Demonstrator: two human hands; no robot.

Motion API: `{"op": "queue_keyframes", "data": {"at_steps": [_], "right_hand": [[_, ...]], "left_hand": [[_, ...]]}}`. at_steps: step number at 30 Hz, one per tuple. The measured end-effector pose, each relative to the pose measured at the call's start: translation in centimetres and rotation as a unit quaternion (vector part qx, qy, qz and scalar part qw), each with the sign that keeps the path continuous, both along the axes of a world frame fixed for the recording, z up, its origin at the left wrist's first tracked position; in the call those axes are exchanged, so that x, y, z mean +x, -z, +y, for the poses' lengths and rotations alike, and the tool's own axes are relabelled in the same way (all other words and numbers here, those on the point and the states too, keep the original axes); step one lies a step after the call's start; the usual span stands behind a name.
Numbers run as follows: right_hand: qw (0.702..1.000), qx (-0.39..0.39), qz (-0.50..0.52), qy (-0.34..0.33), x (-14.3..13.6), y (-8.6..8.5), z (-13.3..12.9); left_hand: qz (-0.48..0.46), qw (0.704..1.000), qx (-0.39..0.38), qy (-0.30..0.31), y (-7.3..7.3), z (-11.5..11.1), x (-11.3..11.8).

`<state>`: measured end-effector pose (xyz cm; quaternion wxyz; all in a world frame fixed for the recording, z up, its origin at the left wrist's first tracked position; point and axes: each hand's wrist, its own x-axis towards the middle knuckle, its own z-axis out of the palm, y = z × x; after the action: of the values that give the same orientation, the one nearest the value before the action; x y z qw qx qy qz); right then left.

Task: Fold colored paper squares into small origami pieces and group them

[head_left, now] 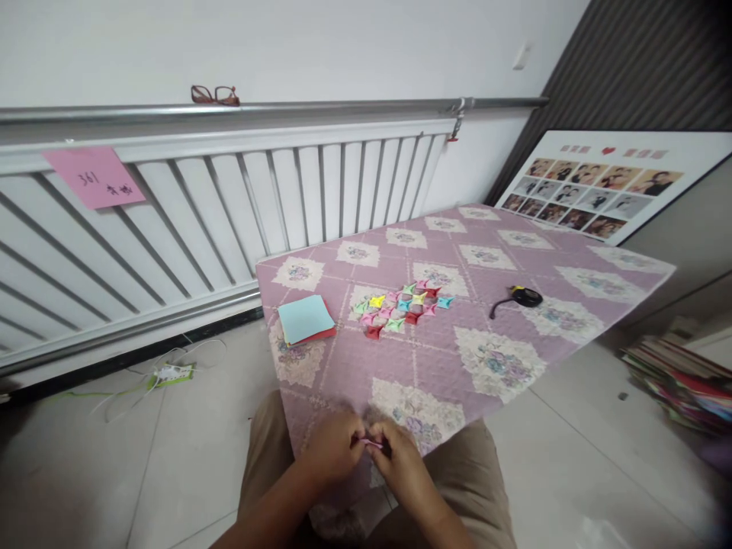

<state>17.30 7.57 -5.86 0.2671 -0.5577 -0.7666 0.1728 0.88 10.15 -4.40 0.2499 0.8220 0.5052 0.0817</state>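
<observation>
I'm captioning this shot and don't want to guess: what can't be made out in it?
- Pink piece, head view: the left hand and right hand hide most of its shape.
- Paper stack, head view: the top layer hides most of what lies beneath.
- Photos, head view: details too small.
- Pile of papers, head view: blurred and cut off by the right edge.

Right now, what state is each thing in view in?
Left hand: pinched shut
Right hand: pinched shut
Small pink paper piece: held by both hands
Blue-topped square paper stack: uneven
Multicoloured four-pointed paper pieces: folded
Black-and-yellow tape measure: strap trailing
Pink square paper note: handwritten on
Brown eyeglasses: folding unclear
</observation>
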Motion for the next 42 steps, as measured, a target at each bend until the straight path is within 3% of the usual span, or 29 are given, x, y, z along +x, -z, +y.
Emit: {"op": "queue_keyframes", "data": {"at_steps": [3, 6, 9, 15, 25, 33, 42], "right_hand": [[0.998, 0.047, -0.009, -0.033, -0.3, -1.0, 0.4], [0.991, 0.123, -0.055, -0.028, -0.8, -0.8, 0.8], [0.982, 0.165, -0.088, -0.028, -1.1, 0.4, 0.8], [0.987, 0.141, -0.072, -0.031, -0.9, 2.3, -0.3], [0.994, 0.093, -0.039, -0.036, 0.1, 2.3, -0.5], [0.998, 0.027, -0.03, -0.042, -0.3, 0.9, -0.7], [1.0, 0.012, -0.001, -0.012, -0.6, 2.0, -0.6]], "left_hand": [[0.008, 0.996, 0.085, -0.003, 0.2, -0.4, -0.5], [0.042, 0.979, 0.199, 0.009, 0.6, -0.5, -0.8], [0.053, 0.973, 0.224, 0.024, 1.3, -0.5, -0.9], [0.057, 0.966, 0.248, 0.04, 3.1, -1.7, -1.0], [0.036, 0.983, 0.181, 0.003, 3.3, -2.6, -1.5], [-0.008, 0.988, 0.153, -0.003, 2.7, -2.5, -1.6], [-0.054, 0.99, 0.124, -0.049, 2.3, -2.8, -1.2]]}}
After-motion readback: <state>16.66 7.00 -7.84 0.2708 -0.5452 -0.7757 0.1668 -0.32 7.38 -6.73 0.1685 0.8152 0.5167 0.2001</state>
